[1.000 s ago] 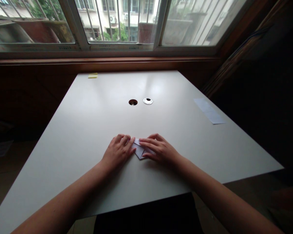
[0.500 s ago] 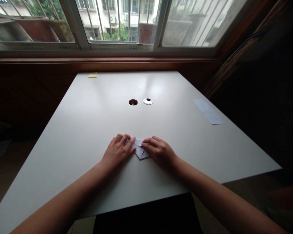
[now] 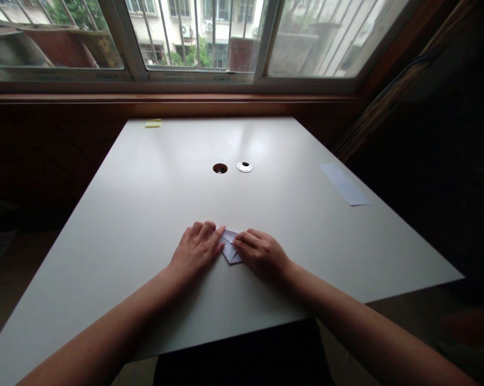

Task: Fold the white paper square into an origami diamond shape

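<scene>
A small folded piece of white paper (image 3: pixel 231 253) lies on the white table, with creased flaps and a pointed near edge. From the left, my left hand (image 3: pixel 197 245) presses on it, thumb and index finger on the paper's left side and the other fingers curled. My right hand (image 3: pixel 262 252) covers the right side of the paper, its fingertips pinched together on a flap near the middle. Both hands hide parts of the paper's sides.
The white table (image 3: pixel 153 198) has a round cable hole (image 3: pixel 220 169) with a metal ring cover (image 3: pixel 244 167) beside it. A white paper strip (image 3: pixel 345 185) lies near the right edge, a yellow sticky note (image 3: pixel 153 123) at the far left corner. Behind stands a barred window (image 3: pixel 201 78).
My right hand has shifted very slightly, and the folded paper has turned a little under the fingers. My left hand stays nearly in place.
</scene>
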A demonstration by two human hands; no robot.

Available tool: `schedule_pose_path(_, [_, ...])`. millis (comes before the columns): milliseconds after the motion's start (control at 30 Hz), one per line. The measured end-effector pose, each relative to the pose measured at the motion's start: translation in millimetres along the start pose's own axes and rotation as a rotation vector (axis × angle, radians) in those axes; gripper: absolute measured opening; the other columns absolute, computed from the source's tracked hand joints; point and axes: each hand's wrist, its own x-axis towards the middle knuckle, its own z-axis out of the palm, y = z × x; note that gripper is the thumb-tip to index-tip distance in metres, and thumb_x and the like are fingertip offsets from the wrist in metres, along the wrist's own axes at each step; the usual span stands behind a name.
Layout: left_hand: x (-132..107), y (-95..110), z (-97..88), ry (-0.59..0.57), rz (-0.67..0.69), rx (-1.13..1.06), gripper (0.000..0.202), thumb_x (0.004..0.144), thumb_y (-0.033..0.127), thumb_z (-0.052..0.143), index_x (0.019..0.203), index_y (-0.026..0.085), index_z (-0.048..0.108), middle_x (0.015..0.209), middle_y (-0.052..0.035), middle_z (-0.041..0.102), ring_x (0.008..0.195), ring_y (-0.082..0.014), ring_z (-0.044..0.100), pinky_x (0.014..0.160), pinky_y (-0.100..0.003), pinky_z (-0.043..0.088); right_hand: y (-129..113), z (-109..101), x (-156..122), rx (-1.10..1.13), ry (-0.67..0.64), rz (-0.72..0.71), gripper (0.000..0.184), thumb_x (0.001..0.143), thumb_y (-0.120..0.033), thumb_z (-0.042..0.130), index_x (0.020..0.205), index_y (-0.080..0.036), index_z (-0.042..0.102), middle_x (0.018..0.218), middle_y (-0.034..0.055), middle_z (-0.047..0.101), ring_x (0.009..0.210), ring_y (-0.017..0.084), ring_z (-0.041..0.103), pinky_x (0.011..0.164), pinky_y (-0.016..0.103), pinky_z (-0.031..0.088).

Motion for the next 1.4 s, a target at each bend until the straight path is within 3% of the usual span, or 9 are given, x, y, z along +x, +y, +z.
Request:
schedule_pose_path(267, [-0.8,-0.7,2.1,0.024,0.015,-0.021,0.04,0.1,0.038,0.042,0.14,0.033,0.047,0.123,-0.0078,0.053,0.107,-0.0243,0.045,0.09,-0.039,0.041,4.0,-0.7,1.6,0.044,-0.017,-0.007,0.017,0.097,-0.017,0.049,0.09,-0.017,0.065,0.087,0.0068,0.064,0.083,0.017,0.056,0.075,0.031,0.046])
schedule_pose_path(800, [-1.2,1.1,-1.6,0.016,0.021,0.028,0.04,0.099,0.038,0.044,0.139,0.031,0.048,0.123,-0.0079,0.053,0.108,-0.024,0.047,0.087,-0.038,0.041,10.0,-2.5,3.4,-0.001,0.009,-0.061,0.018,0.097,-0.02,0.051,0.089,-0.017,0.067,0.081,0.0044,0.064,0.078,0.015,0.055,0.071,0.031,0.039])
schedule_pose_path(1067, [-0.3,2.5,-2.0,0.022,0.085,0.075,0.04,0.101,0.034,0.04,0.136,0.018,0.051,0.128,-0.0111,0.055,0.118,-0.0258,0.046,0.094,-0.04,0.042,10.9,-2.2,1.8,-0.027,0.009,-0.074,0.018,0.097,-0.019,0.051,0.091,-0.018,0.068,0.083,0.0052,0.066,0.079,0.016,0.056,0.072,0.032,0.04])
schedule_pose_path(1400, [-1.2,6.7,-0.5,0.055,0.12,0.144,0.041,0.101,0.03,0.039,0.131,0.005,0.053,0.122,-0.0165,0.059,0.114,-0.0272,0.049,0.098,-0.041,0.042,9.0,-3.6,-5.2,0.011,0.015,-0.046,0.015,0.095,-0.022,0.054,0.1,-0.018,0.068,0.095,0.0054,0.071,0.086,0.017,0.06,0.077,0.034,0.044])
